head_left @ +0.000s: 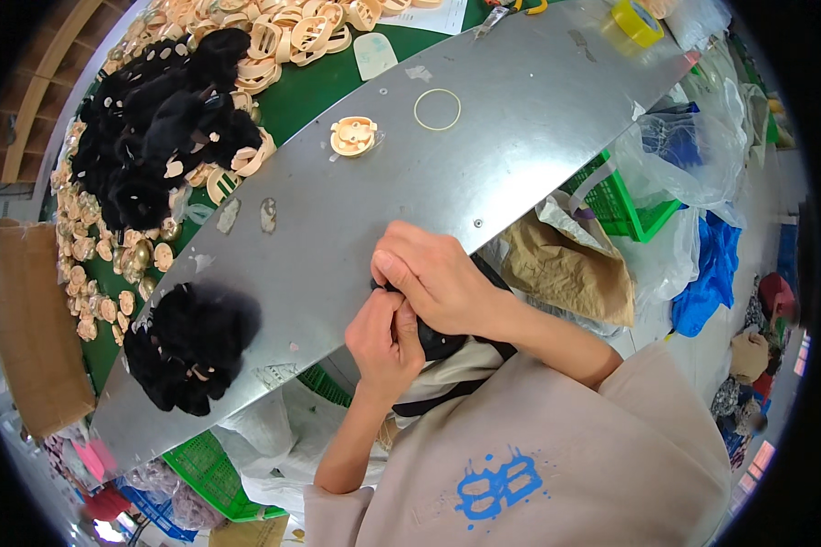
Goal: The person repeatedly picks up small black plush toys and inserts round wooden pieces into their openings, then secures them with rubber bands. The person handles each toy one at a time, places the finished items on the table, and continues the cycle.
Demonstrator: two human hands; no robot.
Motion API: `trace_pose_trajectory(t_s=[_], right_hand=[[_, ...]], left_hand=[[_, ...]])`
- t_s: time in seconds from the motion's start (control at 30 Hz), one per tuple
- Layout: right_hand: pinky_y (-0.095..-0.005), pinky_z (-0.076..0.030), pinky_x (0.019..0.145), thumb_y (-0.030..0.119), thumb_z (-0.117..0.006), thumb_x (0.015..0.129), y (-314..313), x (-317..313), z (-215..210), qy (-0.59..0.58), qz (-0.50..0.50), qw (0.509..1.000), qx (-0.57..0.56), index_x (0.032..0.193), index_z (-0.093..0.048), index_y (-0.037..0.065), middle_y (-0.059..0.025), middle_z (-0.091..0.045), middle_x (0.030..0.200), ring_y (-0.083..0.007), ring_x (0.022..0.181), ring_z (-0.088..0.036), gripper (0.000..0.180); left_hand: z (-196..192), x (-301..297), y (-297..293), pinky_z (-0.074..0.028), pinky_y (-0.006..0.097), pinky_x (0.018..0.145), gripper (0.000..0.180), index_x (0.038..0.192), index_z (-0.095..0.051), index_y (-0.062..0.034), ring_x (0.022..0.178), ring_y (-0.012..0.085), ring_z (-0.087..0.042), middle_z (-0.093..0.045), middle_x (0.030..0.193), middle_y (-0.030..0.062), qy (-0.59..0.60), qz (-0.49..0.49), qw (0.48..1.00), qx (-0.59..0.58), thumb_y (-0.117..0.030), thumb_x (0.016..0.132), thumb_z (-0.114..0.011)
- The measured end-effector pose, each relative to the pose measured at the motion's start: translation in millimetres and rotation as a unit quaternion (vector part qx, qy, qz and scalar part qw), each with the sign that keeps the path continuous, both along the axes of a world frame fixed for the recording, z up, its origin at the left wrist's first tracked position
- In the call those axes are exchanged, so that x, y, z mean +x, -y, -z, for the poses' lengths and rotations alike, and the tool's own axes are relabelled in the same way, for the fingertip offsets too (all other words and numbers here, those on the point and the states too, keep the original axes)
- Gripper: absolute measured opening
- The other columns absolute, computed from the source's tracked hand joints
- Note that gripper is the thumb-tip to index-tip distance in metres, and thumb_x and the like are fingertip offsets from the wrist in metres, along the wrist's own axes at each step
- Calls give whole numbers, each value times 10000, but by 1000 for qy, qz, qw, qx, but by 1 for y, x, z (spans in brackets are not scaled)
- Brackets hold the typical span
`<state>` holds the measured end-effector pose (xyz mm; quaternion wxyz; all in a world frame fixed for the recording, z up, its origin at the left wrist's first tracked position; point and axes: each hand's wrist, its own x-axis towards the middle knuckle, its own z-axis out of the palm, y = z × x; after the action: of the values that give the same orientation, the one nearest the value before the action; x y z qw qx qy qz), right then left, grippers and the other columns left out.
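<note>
Black and mostly hidden, a small piece (389,287) sits at the frame's centre, gripped between the curled fingers of the left hand (383,339) and the right hand (436,278) just above it. On the grey metal table (328,237), a black plush heap (187,342) lies lower left; a round peach plastic part (353,136) lies upper middle, near a thin yellowish ring (416,117).

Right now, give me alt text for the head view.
Left hand and right hand meet around a mostly hidden black item at a grey table. Black plush lies left; more sits among peach parts on a green surface beyond.
</note>
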<state>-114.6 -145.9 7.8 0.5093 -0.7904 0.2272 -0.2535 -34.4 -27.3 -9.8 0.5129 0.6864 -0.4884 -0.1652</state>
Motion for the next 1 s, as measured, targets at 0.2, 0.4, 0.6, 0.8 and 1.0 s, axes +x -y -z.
trace_pose_trajectory(t_s=[0.2,0.4,0.6,0.8,1.0], right_hand=[[-404,-446,587,233,-419,1029,8,8,-1,-32,5,997,-76,806,-553,20,-119,-541,723,-324,635,-542,337],[-451,-449,553,239,-475,1005,37,10,6,-30,-4,993,-117,800,-540,44,-143,-574,669,-382,623,-572,291],[-401,-450,581,229,-469,999,33,1,3,-13,19,990,-142,854,-603,35,-105,-591,811,-330,661,-562,277],[-372,-456,562,248,-566,919,35,1,11,17,40,958,-283,811,-630,70,-70,-602,819,-253,711,-577,218],[-385,-465,527,318,-648,880,1,-34,-15,-116,119,974,-151,961,-625,65,-80,-624,720,-282,630,-615,266]], left_hand=[[0,6,6,-337,316,470,155,801,-536,-2,502,185,-432,-479,642,81,-26,15,1000,6,-59,939,-577],[-17,-2,11,-341,282,472,179,833,-524,-14,511,113,-417,-454,614,52,-116,-9,991,68,-112,943,-625],[-30,24,18,-374,290,483,241,826,-463,-33,502,136,-428,-462,597,59,-75,29,981,179,-128,931,-658],[-30,31,21,-422,344,506,239,841,-476,-31,523,216,-500,-546,672,105,70,77,977,187,-140,914,-675],[-26,18,15,-353,270,504,130,909,-562,-6,534,114,-392,-499,641,43,13,-6,987,160,-120,961,-599]])
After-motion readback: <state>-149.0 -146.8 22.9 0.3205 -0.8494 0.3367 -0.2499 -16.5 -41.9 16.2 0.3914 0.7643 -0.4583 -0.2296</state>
